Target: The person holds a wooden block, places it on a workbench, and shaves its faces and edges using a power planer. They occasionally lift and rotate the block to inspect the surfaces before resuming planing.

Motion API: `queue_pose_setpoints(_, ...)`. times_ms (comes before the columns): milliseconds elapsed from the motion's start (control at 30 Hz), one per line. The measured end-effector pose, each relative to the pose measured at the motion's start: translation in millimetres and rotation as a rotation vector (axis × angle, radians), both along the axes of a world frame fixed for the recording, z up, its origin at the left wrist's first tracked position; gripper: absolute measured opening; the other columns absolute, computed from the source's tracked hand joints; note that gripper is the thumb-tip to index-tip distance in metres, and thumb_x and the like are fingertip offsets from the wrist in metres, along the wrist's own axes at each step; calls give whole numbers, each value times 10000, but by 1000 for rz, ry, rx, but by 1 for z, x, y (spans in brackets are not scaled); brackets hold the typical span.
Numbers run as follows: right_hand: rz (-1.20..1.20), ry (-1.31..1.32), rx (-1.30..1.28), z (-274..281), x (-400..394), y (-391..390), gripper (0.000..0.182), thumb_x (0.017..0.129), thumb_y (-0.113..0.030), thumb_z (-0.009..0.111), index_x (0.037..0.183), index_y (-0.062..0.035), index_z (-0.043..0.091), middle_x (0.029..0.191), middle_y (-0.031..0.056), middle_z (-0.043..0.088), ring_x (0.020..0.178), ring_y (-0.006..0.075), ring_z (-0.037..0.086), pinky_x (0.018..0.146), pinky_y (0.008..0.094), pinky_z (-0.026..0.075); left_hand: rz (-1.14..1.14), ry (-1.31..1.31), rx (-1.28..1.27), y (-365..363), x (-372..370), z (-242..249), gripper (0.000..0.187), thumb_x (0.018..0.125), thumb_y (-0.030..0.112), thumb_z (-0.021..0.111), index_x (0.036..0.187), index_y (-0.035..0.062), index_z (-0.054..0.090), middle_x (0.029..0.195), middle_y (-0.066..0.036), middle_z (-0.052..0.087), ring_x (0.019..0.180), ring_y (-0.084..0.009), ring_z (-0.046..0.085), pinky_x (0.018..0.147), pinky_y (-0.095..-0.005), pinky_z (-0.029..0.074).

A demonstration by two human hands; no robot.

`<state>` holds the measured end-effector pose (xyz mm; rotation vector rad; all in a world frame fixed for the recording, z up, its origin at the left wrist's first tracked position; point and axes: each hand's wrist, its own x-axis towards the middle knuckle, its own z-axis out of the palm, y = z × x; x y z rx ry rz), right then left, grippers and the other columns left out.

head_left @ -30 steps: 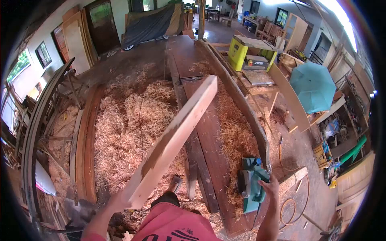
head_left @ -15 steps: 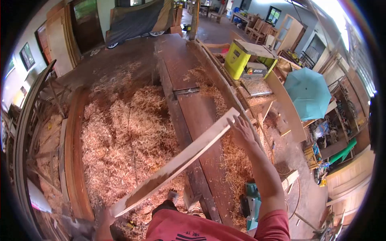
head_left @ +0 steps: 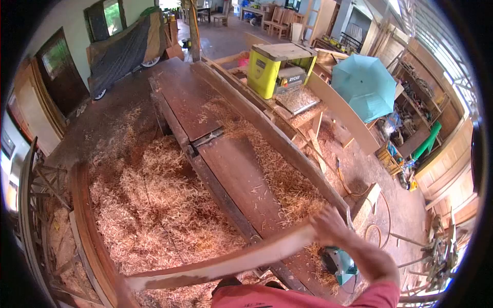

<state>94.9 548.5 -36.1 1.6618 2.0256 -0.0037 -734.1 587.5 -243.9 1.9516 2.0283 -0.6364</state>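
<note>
A long wooden board (head_left: 226,264), pale with darker brown patches, lies across the front of my body above the workbench (head_left: 239,172). My right hand (head_left: 328,225) grips its right end, fingers wrapped over the edge. At the lower left, my left hand (head_left: 125,290) is at the other end of the board; it is blurred and its fingers are hard to make out. Just below my right hand, a green power tool (head_left: 339,264) rests on the bench among shavings.
Curly wood shavings (head_left: 159,205) cover the floor left of the bench. A yellow-green planer (head_left: 282,69) stands beyond the bench, with a teal umbrella (head_left: 363,84) to its right. Long boards (head_left: 84,220) stand at the left. A hose (head_left: 385,226) lies at the right.
The board has swung from a steep diagonal to nearly level and come closer to my body. My right hand has moved down with its end. The view has shifted to the right.
</note>
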Motion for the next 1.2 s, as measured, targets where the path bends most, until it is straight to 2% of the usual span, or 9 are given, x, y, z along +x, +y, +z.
queue_pose_setpoints(100,-114,311,22,-10,5,-132,671,684,-583,775,1210,-190,638,1131,104,667,1069,310,635,867,451,516,-209,91,-25,103,31,66,518,777,84,702,1279,96,579,1286,-156,589,1261,-356,527,1062,-479,443)
queue_pose_setpoints(167,-460,403,-393,6,-18,-173,766,739,-518,785,1366,-132,576,1243,149,659,1059,310,666,889,427,550,-359,142,-25,173,72,106,484,798,76,683,1271,93,587,1312,-155,583,1283,-351,517,1075,-479,435)
queue_pose_setpoints(300,-751,634,60,-52,-56,-297,494,750,-214,790,1192,-59,634,1056,194,686,983,343,670,850,464,537,-623,162,6,286,187,156,419,840,61,646,1256,86,601,1363,-153,573,1327,-340,498,1100,-479,420)
queue_pose_setpoints(600,-1171,631,454,-133,-104,-416,612,688,-157,832,1242,-21,612,1117,207,668,1067,350,641,912,429,518,-808,-333,372,389,506,68,448,926,126,565,1374,108,554,1507,-95,483,1438,-253,389,1209,-490,290)
queue_pose_setpoints(767,-1179,777,481,-128,-98,-423,682,708,-218,842,1309,-25,582,1133,227,648,1049,386,615,877,450,513,-817,-508,528,230,554,35,710,929,52,510,1571,26,207,1589,-242,300,1461,-384,327,1198,-448,301)
queue_pose_setpoints(900,-919,695,453,-147,-96,-461,704,710,-269,841,1296,-18,543,915,213,632,853,406,622,756,484,510,-280,-1125,358,42,521,-19,714,898,149,620,1523,3,307,1530,-267,368,1338,-386,485,1093,-475,411)
queue_pose_setpoints(967,-988,742,392,-96,-110,-443,680,698,-268,841,1253,-11,543,811,198,608,746,412,612,709,489,507,15,-1504,-54,-58,498,-137,522,872,205,650,1339,4,533,1112,-198,673,1029,-333,669,904,-432,527)
queue_pose_setpoints(1000,-981,839,363,-106,-103,-453,587,796,-424,778,1143,2,571,727,140,591,625,340,588,603,442,488,31,-1199,-233,-123,490,-63,452,863,238,661,1269,46,613,1002,-165,716,963,-304,695,869,-416,538)
queue_pose_setpoints(1200,-931,1557,361,-73,-97,-453,774,833,-295,734,1486,-6,435,1373,167,592,1104,265,651,933,365,537,-127,-1547,-745,-326,474,-86,703,955,377,657,1513,57,372,1473,-144,492,1352,-239,476,1131,-384,389)
